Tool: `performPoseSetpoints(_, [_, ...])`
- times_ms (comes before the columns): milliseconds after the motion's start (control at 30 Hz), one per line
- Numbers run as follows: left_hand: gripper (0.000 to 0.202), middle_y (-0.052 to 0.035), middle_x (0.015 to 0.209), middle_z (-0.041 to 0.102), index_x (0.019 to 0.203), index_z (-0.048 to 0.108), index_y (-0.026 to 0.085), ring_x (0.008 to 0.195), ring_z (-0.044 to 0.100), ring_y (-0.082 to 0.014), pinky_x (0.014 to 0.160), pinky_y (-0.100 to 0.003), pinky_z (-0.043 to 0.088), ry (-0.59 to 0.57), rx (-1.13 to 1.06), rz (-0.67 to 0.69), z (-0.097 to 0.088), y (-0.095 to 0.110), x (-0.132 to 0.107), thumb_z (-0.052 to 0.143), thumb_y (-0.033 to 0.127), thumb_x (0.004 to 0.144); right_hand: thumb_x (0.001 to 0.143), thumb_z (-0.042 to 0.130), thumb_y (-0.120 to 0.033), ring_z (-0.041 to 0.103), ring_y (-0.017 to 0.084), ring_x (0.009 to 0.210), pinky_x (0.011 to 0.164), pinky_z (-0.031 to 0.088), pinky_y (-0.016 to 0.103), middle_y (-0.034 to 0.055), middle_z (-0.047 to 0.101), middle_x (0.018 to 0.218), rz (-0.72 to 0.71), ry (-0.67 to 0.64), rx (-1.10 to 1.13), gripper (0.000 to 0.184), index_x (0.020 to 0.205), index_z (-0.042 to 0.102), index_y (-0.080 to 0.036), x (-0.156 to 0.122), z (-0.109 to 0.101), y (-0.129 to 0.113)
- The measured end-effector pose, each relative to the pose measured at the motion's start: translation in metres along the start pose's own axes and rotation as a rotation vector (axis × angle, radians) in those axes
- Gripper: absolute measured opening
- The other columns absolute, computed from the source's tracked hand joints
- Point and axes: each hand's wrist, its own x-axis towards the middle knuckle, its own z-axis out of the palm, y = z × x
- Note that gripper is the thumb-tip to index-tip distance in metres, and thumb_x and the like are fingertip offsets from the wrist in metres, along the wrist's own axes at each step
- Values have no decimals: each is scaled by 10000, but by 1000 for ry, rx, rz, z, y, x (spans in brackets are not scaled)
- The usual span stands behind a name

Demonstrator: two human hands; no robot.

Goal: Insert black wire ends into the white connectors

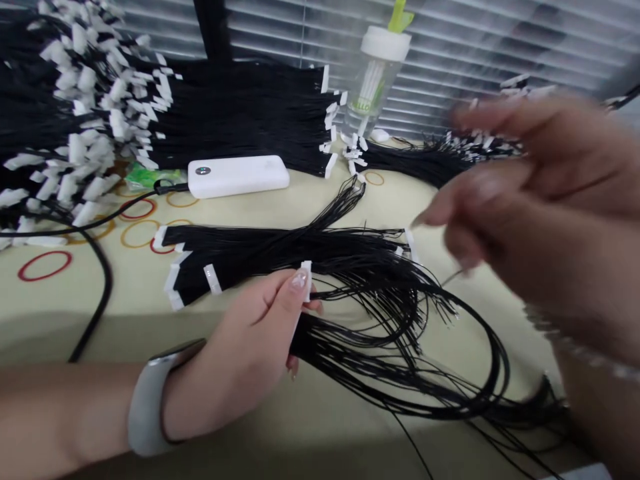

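Note:
My left hand (265, 320) is closed on a white connector (307, 280), thumb on top. Black wires run out of the connector to the right and curve back in a wide loop (500, 353); more of the wire bundle (340, 363) passes under my fingers. My right hand (530, 200) is raised at the right and smeared by motion. Its fingers are bent, and a thin wire (451, 278) ends at a curled fingertip, seemingly pinched there. Behind my left hand lies a flat stack of black wire harnesses (240, 247) with white connectors at its ends.
A white power bank (240, 177) with a black cable (100, 260) stands behind. Large piles of black harnesses (240, 113) and white connectors (75, 160) fill the back left. A clear bottle (373, 87) stands by the blinds. Rubber bands (45, 265) lie at the left.

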Motion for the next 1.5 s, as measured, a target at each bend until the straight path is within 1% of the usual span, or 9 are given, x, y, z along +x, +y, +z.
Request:
performPoseSetpoints(67, [315, 24, 689, 589, 724, 557, 201, 361, 450, -36, 285, -116, 396, -6, 3, 6, 0, 0, 0, 431, 476, 812, 809, 552, -249, 520, 38, 561, 501, 408, 167, -40, 581, 694, -116, -115, -113, 65, 852, 570, -204, -4, 17, -2])
performPoseSetpoints(133, [330, 32, 638, 574, 695, 545, 194, 336, 437, -30, 282, -112, 384, -16, -4, 23, -1, 0, 1, 420, 473, 819, 809, 542, -199, 495, 27, 553, 522, 386, 154, -47, 567, 637, -223, -215, -243, 77, 743, 574, -176, -8, 29, 2])
performPoseSetpoints(233, [338, 42, 569, 542, 699, 551, 198, 338, 440, -40, 281, -111, 379, -36, -17, 21, -1, -1, 2, 409, 478, 823, 802, 529, -150, 482, 32, 594, 554, 366, 161, -42, 558, 671, -288, -254, -283, 50, 782, 573, -165, -11, 40, 11])
performPoseSetpoints(367, [314, 42, 618, 566, 711, 558, 198, 372, 455, -44, 287, -111, 392, -5, -22, -27, 1, 3, 2, 431, 465, 816, 797, 518, -128, 475, 49, 622, 573, 377, 177, -23, 537, 684, -354, -270, -140, 47, 766, 547, -148, -9, 45, 23])
performPoseSetpoints(600, [354, 57, 542, 495, 641, 523, 185, 340, 425, -32, 277, -101, 367, -15, -28, -24, 1, 4, 2, 416, 471, 819, 784, 538, -135, 454, 67, 606, 568, 378, 210, -7, 507, 650, -341, -199, -8, 68, 717, 530, -141, -7, 53, 38])
performPoseSetpoints(800, [371, 61, 465, 456, 623, 509, 188, 345, 420, -37, 288, -85, 357, -48, -39, -23, 1, 2, 3, 387, 466, 836, 781, 548, -139, 478, 71, 612, 579, 401, 219, -8, 525, 652, -346, -129, 3, 70, 716, 528, -151, -10, 58, 42])
performPoseSetpoints(967, [350, 57, 557, 515, 657, 522, 196, 365, 422, -29, 287, -85, 366, -46, -84, -44, 2, 2, 3, 403, 479, 824, 777, 555, -123, 504, 75, 645, 613, 420, 227, 3, 547, 683, -358, -98, 4, 55, 732, 533, -145, -11, 60, 44])
performPoseSetpoints(1233, [350, 56, 536, 508, 657, 526, 197, 370, 431, -36, 294, -91, 373, -34, -52, -33, 1, 1, 2, 408, 482, 822, 776, 545, -114, 491, 78, 646, 594, 414, 226, 6, 528, 676, -376, -153, -12, 55, 733, 520, -139, -12, 59, 41])
performPoseSetpoints(1500, [384, 44, 509, 507, 641, 521, 198, 395, 463, -65, 302, -116, 380, -46, 71, 3, -1, 1, 1, 366, 491, 834, 783, 527, -101, 459, 69, 620, 573, 390, 224, 0, 501, 653, -358, -135, -1, 84, 710, 502, -135, -14, 60, 40])
